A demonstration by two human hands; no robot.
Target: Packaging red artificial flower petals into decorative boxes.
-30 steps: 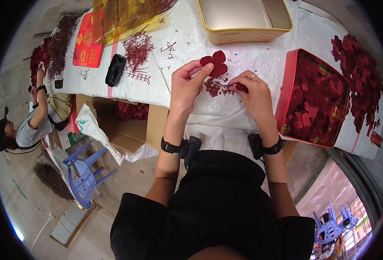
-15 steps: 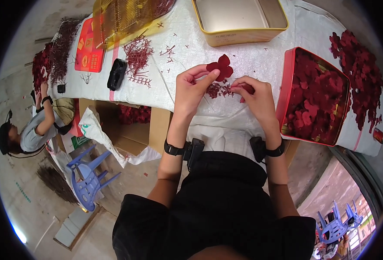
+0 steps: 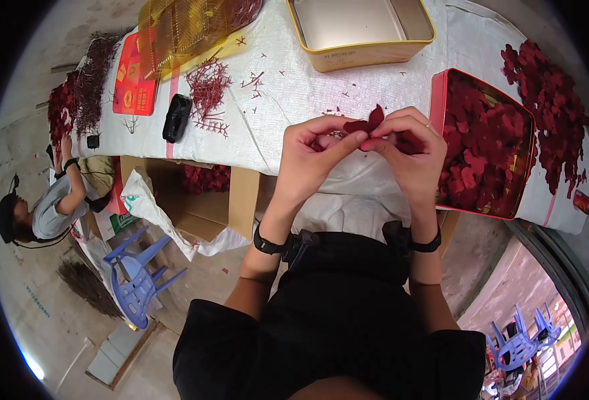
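Observation:
A dark red fabric petal piece (image 3: pixel 373 117) is held up in front of me, over the near part of the white-covered table (image 3: pixel 261 127). My left hand (image 3: pixel 311 157) is closed, thumb and fingers pinching that piece from the left. My right hand (image 3: pixel 408 157) meets it from the right, fingers curled and pinched on the red piece; whether a second piece is under them is hidden. Some small red bits lie behind my hands. A red tin (image 3: pixel 441 93) full of red petals (image 3: pixel 481 147) stands just right of my right hand.
A yellow tin (image 3: pixel 358 57), yellow plastic moulds (image 3: pixel 181 30), a red box (image 3: pixel 134 93), black case (image 3: pixel 176 120) and red stems (image 3: pixel 204 90) are on the table. More petals (image 3: pixel 548 113) lie right. Below are a cardboard box (image 3: pixel 240 207) and blue chair (image 3: pixel 138 280). A co-worker (image 3: pixel 54 217) is at left.
My hands have come together: the petal piece held up in my left hand has moved down and right, and my right hand has risen to grip it. Its upright flat shape now appears tilted.

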